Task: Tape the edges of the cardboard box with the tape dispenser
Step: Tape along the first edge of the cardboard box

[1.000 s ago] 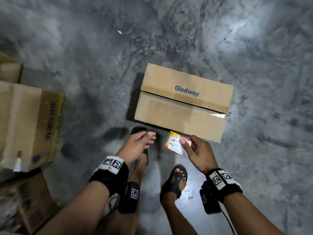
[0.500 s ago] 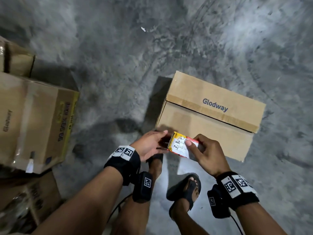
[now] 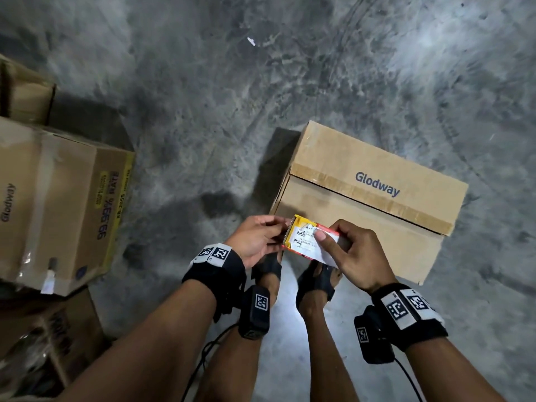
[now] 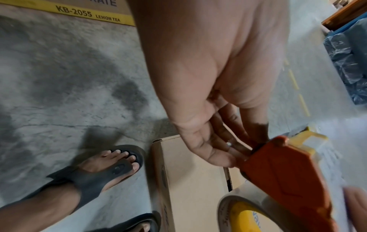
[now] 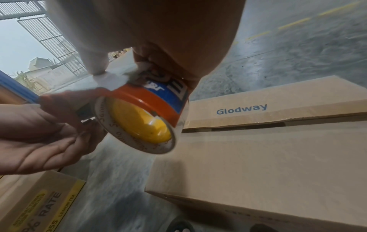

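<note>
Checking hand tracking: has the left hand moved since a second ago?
Yes. The left hand has moved toward the tape dispenser and now holds its end, near the corner of the Glodway box; earlier it hung apart from both.

"Glodway" on cardboard box (image 3: pixel 377 184) beyond hands; "KB-2055 LEMON TEA", "RATE", "Glodway" on carton (image 3: pixel 66 210) left of hands.

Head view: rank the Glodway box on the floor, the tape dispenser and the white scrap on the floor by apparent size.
1. Glodway box, largest.
2. Tape dispenser, held in both hands nearer the camera, so it looks bigger than it is.
3. White scrap, smallest.
</note>
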`<move>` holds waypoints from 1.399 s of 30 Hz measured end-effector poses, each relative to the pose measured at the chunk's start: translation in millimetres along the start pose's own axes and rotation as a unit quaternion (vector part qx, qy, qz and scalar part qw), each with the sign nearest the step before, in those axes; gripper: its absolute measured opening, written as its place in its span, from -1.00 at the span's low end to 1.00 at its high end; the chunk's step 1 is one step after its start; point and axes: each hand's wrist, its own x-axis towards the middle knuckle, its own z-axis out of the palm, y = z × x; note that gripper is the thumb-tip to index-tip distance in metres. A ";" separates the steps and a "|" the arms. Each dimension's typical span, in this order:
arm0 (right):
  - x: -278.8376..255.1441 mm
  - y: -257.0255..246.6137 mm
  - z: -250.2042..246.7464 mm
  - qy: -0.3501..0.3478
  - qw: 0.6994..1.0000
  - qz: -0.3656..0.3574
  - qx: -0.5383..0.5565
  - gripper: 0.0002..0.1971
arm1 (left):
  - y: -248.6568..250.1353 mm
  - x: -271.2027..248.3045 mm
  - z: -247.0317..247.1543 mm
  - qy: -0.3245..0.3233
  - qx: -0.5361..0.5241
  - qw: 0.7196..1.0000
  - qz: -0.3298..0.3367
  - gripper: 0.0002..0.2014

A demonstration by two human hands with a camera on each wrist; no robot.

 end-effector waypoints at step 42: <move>105.4 93.3 -48.3 0.029 0.989 0.041 -0.138 -0.36 | 68.4 140.6 -39.0 0.171 0.168 0.945 0.222 -0.88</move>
